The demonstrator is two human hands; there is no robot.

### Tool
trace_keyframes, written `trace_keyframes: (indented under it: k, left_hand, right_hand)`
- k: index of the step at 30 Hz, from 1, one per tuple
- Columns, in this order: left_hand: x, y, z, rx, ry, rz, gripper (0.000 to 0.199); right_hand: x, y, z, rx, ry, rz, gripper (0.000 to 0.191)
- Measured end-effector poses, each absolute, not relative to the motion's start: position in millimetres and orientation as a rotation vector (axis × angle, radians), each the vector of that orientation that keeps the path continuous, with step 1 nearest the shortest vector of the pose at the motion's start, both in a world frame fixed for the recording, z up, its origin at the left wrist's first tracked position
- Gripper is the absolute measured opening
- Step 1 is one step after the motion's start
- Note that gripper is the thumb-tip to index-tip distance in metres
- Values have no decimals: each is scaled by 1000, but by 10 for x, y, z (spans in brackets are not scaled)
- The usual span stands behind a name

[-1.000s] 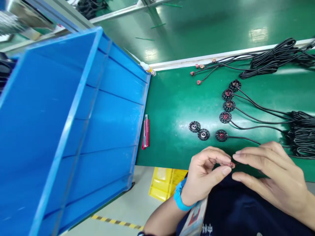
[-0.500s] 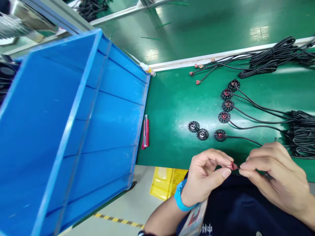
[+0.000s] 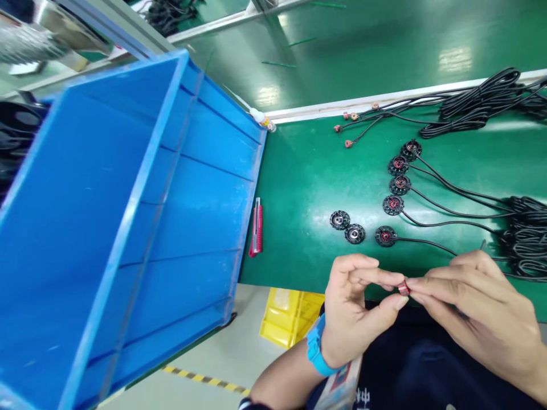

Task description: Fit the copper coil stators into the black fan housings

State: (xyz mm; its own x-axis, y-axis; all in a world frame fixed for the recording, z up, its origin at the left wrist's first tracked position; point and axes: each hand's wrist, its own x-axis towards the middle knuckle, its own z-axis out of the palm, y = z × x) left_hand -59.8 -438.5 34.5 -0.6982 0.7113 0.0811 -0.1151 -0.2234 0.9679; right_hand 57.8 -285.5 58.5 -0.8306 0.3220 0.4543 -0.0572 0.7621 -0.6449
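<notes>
Green table (image 3: 294, 228) is lying beyond left hand (image 3: 356, 310) and right hand (image 3: 478, 307), both pinching small red part (image 3: 403, 288). Probably light; grip its edges.

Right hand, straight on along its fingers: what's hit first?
The red part, right at the right hand's fingertips; then probably the left hand's thumb and fingertips. Whether right fingertips touch the part is hard to tell.

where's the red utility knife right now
In the head view, the red utility knife lies on the green tabletop, just right of the blue bin.
</notes>
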Motion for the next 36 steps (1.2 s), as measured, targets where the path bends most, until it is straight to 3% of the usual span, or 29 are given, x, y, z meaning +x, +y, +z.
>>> trace_keyframes:
  k: [6, 12, 16, 23, 29, 33, 36]
  left_hand:
    - [-598, -4361, 350, 862, 1580, 1995, 61]
    - [-704, -4310, 469, 1181, 1797, 1850, 18]
    - [-714, -4327, 485, 1251, 1818, 1863, 15]
    - [-672, -4311, 470, 1169, 1797, 1909, 21]
    - [-598, -4304, 401, 1105, 1730, 2015, 51]
    - [-741, -4337, 387, 1255, 1945, 1862, 48]
    - [-955, -4374, 338, 1518, 2425, 1475, 35]
  right_hand:
    - [564, -2893, 546, -233, -2408, 850, 13]
    - [585, -2852, 554, -159, -2391, 791, 13]
    - [593, -2842, 574, -151, -2381, 801, 16]
    - [650, -2827, 551, -128, -2402, 721, 26]
    - [660, -2790, 533, -83, -2406, 700, 20]
    - [678, -2778, 481, -346, -2176, 1151, 14]
    - [691, -2724, 466, -590, -1763, 1551, 5]
